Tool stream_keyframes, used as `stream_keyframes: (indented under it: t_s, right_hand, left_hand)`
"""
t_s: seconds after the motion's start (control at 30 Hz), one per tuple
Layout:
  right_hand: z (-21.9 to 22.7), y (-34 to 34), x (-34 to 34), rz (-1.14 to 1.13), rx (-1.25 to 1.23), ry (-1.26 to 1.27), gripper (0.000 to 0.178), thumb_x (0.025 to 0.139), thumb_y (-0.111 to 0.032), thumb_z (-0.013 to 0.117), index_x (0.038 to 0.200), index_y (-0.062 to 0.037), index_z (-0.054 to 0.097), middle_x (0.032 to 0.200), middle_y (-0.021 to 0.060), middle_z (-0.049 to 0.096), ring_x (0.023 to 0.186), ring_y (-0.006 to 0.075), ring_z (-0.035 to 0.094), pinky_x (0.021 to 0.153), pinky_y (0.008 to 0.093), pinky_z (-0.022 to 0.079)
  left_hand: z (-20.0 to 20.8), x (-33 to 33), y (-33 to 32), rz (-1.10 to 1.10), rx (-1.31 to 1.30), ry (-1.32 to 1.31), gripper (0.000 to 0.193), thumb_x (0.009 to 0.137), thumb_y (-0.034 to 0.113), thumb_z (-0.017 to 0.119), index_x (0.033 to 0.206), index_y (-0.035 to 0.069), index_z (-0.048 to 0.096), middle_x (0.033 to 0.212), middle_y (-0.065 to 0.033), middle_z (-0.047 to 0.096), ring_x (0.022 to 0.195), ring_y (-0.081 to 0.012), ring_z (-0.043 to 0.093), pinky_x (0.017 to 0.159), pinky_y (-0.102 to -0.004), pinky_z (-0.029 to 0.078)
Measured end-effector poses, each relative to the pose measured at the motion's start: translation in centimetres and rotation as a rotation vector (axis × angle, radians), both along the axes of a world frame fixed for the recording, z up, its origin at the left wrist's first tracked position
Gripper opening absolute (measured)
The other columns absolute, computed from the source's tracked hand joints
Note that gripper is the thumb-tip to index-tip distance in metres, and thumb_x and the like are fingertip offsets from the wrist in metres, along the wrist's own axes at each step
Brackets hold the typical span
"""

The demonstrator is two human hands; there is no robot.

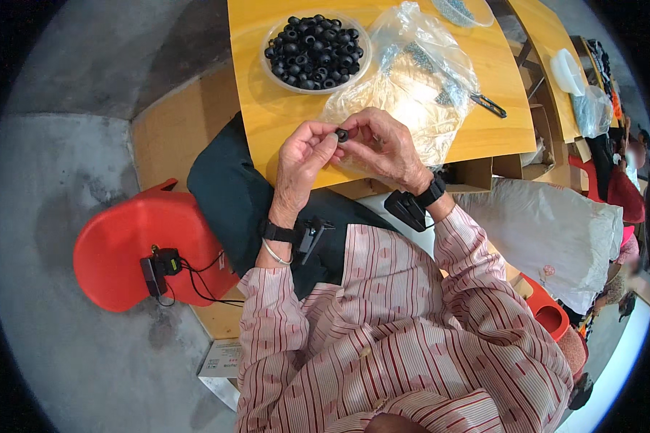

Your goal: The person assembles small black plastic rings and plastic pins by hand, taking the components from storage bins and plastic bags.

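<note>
Between the fingertips of both hands is a small black ring-like piece [342,135], round with a hole in it. My left hand [303,157] pinches it from the left with thumb and forefinger. From the other side my right hand [384,148] grips it too, its fingers curled. Both hands are above the near edge of the yellow table [267,137]. Just beyond them stands a clear round tub [266,66] heaped with similar black pieces [314,54]. A crumpled clear plastic bag [419,108] with small grey bits inside lies beside my right hand.
On the table's right lies a black slim tool [489,105]. A second clear tub [464,13] with grey bits stands at the far edge. To the left is a red chair [133,249] with cabled devices on it. A large white sack [549,231] and other people are at right.
</note>
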State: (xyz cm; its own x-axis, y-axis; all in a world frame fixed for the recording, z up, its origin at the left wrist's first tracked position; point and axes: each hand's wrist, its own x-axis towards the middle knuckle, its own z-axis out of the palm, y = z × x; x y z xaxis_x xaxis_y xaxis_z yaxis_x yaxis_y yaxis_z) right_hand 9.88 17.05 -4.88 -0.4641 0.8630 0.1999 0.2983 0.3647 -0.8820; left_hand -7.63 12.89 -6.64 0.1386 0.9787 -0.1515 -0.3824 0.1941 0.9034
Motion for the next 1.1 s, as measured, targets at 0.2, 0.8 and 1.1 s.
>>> stream_keyframes:
  t_s: [0.2,0.8,1.1]
  right_hand:
    - [-1.7,0.4,0.4,0.014,-0.023,0.113,0.024,0.078,-0.01,0.072,0.099,-0.0045,0.062,0.085,0.0054,0.057,0.071,0.0137,0.056,0.061,0.0253,0.048]
    - [-1.0,-0.1,0.1,0.066,0.144,0.022,0.026,0.074,-0.011,0.073,0.097,-0.0085,0.061,0.088,0.0063,0.057,0.081,0.0217,0.058,0.071,0.0315,0.048]
    - [-0.5,1.9,4.1,0.129,0.287,-0.017,0.025,0.074,-0.014,0.072,0.097,-0.0082,0.063,0.09,0.0074,0.06,0.085,0.0262,0.057,0.077,0.0356,0.044]
  left_hand:
    - [-0.7,0.6,0.3,0.025,0.062,-0.069,0.016,0.088,0.003,0.061,0.103,-0.001,0.054,0.092,-0.0055,0.062,0.08,-0.0089,0.059,0.074,-0.0212,0.049]
    - [-2.0,0.8,-0.4,0.071,0.149,-0.072,0.026,0.08,-0.002,0.069,0.1,0.0,0.053,0.095,-0.0066,0.06,0.085,-0.0096,0.057,0.078,-0.0221,0.047]
    - [0.3,4.6,1.2,0.014,0.069,-0.045,0.031,0.083,-0.001,0.065,0.111,-0.003,0.053,0.104,-0.0074,0.059,0.088,-0.0096,0.055,0.082,-0.0219,0.046]
